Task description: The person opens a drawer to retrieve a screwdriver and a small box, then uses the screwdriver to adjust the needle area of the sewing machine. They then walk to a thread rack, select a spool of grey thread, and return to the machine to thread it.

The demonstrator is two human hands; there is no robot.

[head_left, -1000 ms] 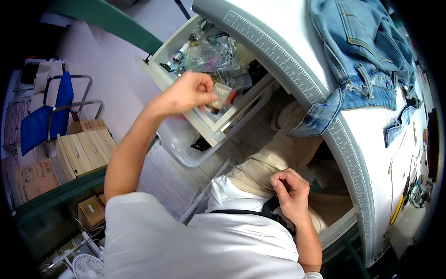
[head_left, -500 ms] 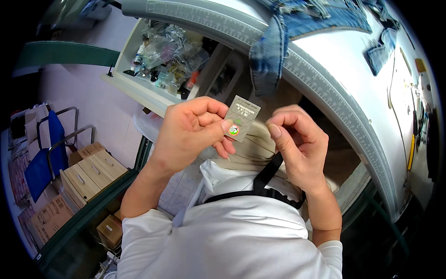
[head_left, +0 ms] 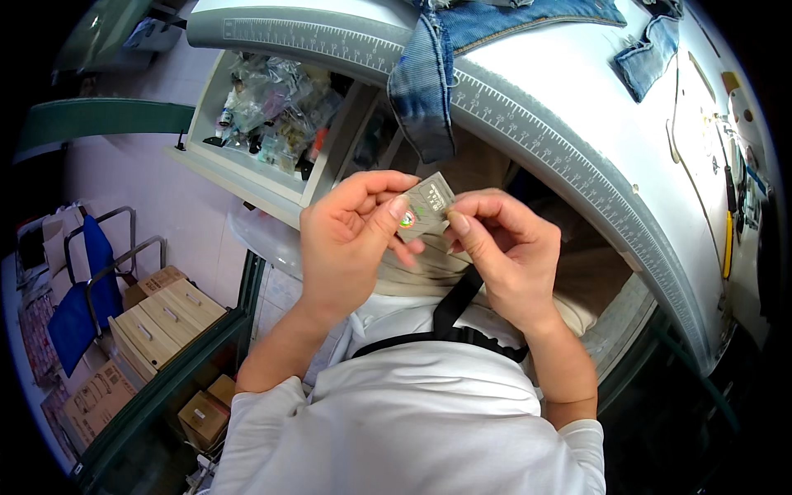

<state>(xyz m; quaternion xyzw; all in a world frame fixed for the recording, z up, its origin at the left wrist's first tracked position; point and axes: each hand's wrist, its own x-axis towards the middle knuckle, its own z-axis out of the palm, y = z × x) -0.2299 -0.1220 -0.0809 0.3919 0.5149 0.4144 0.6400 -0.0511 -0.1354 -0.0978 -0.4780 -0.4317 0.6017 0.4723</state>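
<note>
My left hand (head_left: 351, 239) pinches a small flat grey needle packet (head_left: 427, 205) between thumb and fingers. The packet has pale print and a round coloured sticker, partly under my left thumb. My right hand (head_left: 511, 252) is closed in a pinch, its thumb and forefinger meeting at the packet's right edge. Whatever lies between those fingertips is too small or hidden to make out. Both hands are held above my lap, just in front of the table edge.
A white table (head_left: 561, 74) with a ruler-marked grey edge curves ahead, with blue denim (head_left: 425, 91) hanging over it. An open drawer (head_left: 198, 124) full of plastic bags and small items juts out at left. A yellow-handled screwdriver (head_left: 728, 239) lies far right. A blue chair (head_left: 103, 264) stands left.
My right hand has moved left to the packet, and its fingertips now touch the packet's edge. The packet has turned and tilted in my left hand. The whole view has shifted slightly.
</note>
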